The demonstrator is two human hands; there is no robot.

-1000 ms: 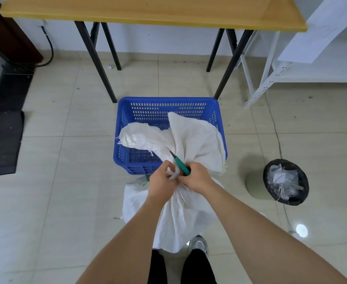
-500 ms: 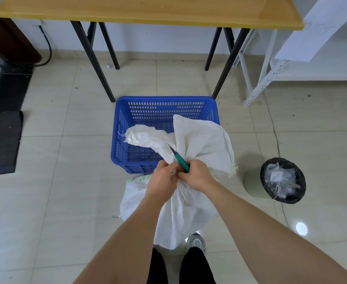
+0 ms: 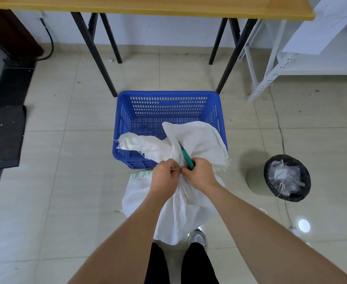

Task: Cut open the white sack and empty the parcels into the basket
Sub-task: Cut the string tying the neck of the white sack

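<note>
A white woven sack (image 3: 180, 210) stands on the floor in front of me, gathered at its neck, with its loose top flaps draped over the near rim of the blue basket (image 3: 168, 107). My left hand (image 3: 164, 177) pinches a thin tie at the neck of the sack. My right hand (image 3: 199, 175) grips a green-handled cutter (image 3: 186, 156) whose blade points up and away over the sack cloth. Both hands meet at the tied neck. No parcels show; the sack hides its contents.
A wooden table (image 3: 148, 5) on black legs stands behind the basket. A round bin (image 3: 287, 177) lined in black and full of scraps is to the right. White shelving (image 3: 271, 74) is at the far right, a black mat (image 3: 2, 138) at the left.
My hands stay at the sack's neck. The cutter handle has tilted more upright, and the sack's flaps have shifted a little over the basket rim.
</note>
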